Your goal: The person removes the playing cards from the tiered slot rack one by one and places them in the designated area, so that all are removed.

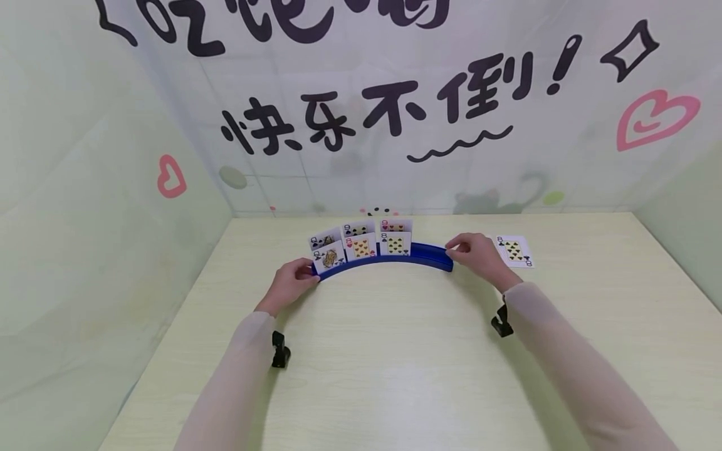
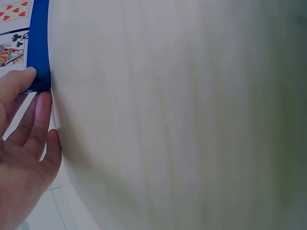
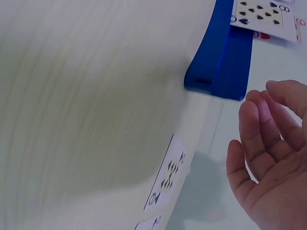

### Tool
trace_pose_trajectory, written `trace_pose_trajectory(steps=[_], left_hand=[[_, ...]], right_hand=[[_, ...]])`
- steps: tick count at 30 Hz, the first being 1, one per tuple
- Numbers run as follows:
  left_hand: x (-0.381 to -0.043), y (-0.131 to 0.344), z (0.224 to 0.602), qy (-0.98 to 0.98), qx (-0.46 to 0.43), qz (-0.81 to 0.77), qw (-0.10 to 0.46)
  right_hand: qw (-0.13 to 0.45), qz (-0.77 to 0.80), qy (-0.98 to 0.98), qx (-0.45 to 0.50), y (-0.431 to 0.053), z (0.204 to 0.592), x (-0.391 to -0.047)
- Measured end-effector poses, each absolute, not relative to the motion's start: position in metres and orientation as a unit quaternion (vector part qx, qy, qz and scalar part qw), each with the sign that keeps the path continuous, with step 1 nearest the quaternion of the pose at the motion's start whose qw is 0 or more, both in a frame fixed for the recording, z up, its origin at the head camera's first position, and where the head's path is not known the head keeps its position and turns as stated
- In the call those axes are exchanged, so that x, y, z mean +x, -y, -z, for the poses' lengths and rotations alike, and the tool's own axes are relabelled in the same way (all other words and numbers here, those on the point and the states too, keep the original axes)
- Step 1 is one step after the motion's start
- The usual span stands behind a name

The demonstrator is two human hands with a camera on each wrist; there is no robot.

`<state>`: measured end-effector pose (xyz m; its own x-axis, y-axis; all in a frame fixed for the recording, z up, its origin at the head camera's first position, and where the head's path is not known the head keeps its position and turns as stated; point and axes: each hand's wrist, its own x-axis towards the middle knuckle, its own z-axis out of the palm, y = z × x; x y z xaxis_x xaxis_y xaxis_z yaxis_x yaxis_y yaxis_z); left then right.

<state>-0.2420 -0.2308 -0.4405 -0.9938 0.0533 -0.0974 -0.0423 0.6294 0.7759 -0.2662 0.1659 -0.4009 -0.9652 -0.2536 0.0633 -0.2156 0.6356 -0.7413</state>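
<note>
Cards (image 1: 395, 244), white, rectangular and printed, are standing in two rows between the hands; a curved, glossy blue holder (image 1: 431, 254) is apparently keeping their faces upright and readable. The left hand (image 1: 290, 283) is pinching one end between thumb and fingers, probably steadying it. The right hand (image 1: 478, 254), loosely curved and holding nothing, is hovering just beside the other end. To its right, a loose white card (image 1: 514, 252) is lying on the pale, wood-grained tabletop (image 1: 389, 351).

The card holder (image 1: 431, 255) looks like glossy plastic, the table (image 1: 389, 351) smooth wood, the backdrop (image 1: 361, 181) matt cloth.
</note>
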Motion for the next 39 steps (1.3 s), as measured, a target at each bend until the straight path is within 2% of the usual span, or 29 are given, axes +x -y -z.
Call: trace_pose_trajectory(steps=[12, 19, 27, 39], left_hand=[[-0.241, 0.23, 0.438, -0.9, 0.007, -0.432, 0.055], [-0.242, 0.231, 0.44, -0.9, 0.008, -0.432, 0.055], [-0.241, 0.231, 0.439, -0.899, 0.013, -0.435, 0.053], [-0.242, 0.232, 0.439, -0.9, 0.016, -0.431, 0.053]], right_hand=[[0.042, 0.415, -0.896, -0.15, -0.124, 0.4, -0.267], [0.04, 0.411, -0.903, -0.118, -0.104, 0.403, -0.272], [0.054, 0.423, -0.902, -0.068, -0.092, 0.407, -0.275], [0.041, 0.429, -0.9, -0.06, -0.083, 0.413, -0.28]])
